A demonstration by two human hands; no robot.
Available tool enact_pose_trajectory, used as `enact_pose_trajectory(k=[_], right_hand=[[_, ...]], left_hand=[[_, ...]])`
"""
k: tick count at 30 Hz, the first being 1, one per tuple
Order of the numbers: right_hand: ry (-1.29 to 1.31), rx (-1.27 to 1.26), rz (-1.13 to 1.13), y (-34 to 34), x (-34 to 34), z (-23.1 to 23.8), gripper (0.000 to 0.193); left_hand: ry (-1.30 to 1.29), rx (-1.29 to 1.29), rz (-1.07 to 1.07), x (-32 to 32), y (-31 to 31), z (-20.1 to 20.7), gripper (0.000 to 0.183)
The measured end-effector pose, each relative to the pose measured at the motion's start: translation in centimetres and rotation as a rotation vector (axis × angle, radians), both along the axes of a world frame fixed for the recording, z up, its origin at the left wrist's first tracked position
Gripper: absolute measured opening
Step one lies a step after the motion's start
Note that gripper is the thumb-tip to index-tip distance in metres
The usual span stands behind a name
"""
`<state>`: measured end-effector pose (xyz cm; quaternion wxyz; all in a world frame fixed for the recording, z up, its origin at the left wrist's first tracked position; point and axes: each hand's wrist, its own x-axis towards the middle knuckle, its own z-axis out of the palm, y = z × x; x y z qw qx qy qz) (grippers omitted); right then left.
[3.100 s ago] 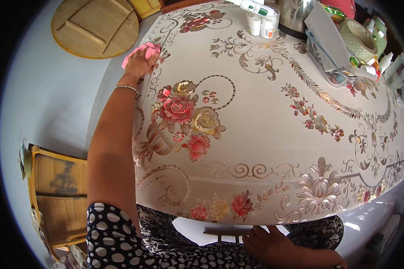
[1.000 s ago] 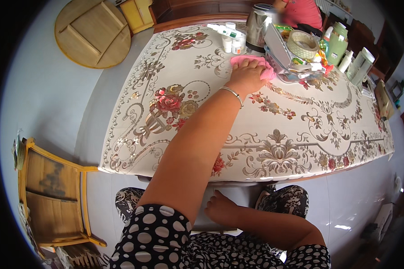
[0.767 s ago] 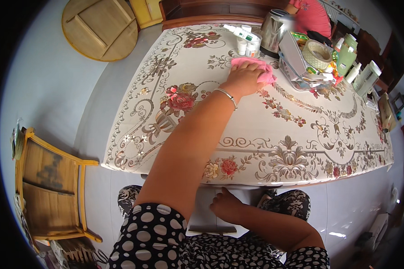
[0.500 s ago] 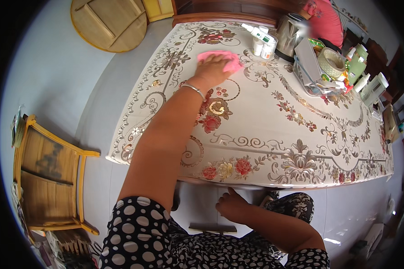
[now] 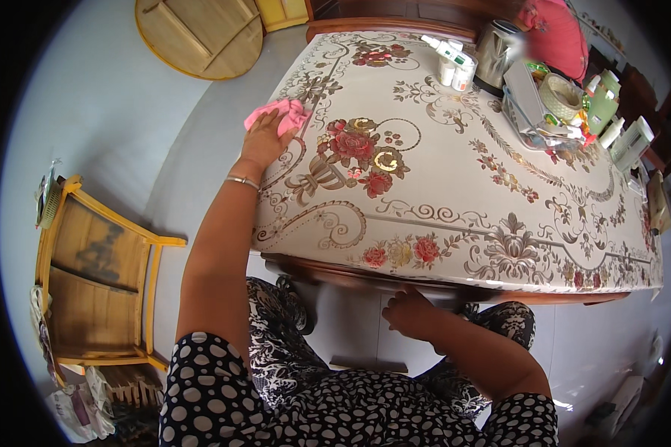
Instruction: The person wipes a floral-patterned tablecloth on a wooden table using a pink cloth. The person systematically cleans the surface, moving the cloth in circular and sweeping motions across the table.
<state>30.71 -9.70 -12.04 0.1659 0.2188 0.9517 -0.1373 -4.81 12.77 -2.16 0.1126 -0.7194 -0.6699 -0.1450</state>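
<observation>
- one pink cloth (image 5: 297, 113) lies crumpled at the left edge of the table, on the patterned tablecloth (image 5: 447, 175), with part of it seeming to reach past that edge.
- the left hand (image 5: 265, 145) rests on the pink cloth from above, fingers slightly spread over its folds; i cannot tell whether any fold is pinched. a metal bracelet (image 5: 242, 181) circles its wrist.
- the right hand (image 5: 412, 313) is just beside the table's near edge, well apart from the pink cloth; its fingers look bent inward, and i cannot tell how tightly.
- a printed vase of red and yellow flowers (image 5: 350, 141) shows on the tablecloth, to the right of the left hand.
- toward the far right stand white bottles (image 5: 458, 78), a steel kettle (image 5: 496, 56) and a clear bin (image 5: 525, 134) with a roll of pale tape (image 5: 561, 97) in it.
- a wooden chair (image 5: 97, 261) is on the floor at left; a round wooden panel (image 5: 201, 41) is farther up.
- a person in a red top (image 5: 555, 37) is beyond the kettle.
</observation>
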Motion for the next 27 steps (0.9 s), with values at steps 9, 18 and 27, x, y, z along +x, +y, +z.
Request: enact_pose_trajectory(k=[9, 18, 27], right_hand=[[-0.025, 0.112, -0.007, -0.4, 0.3, -0.4, 0.027], [0.276, 0.092, -0.032, -2.7, 1.4, 0.3, 0.013], [0.271, 0.112, 0.010, -4.2, 2.1, 2.8, 0.007]], left_hand=[[-0.001, 0.063, -0.171, -1.3, -12.9, 1.2, 0.052], [-0.118, -0.018, -0.265, 0.4, -18.7, 2.4, 0.053], [-0.026, -0.096, 0.013, 3.3, -4.8, 0.3, 0.069]])
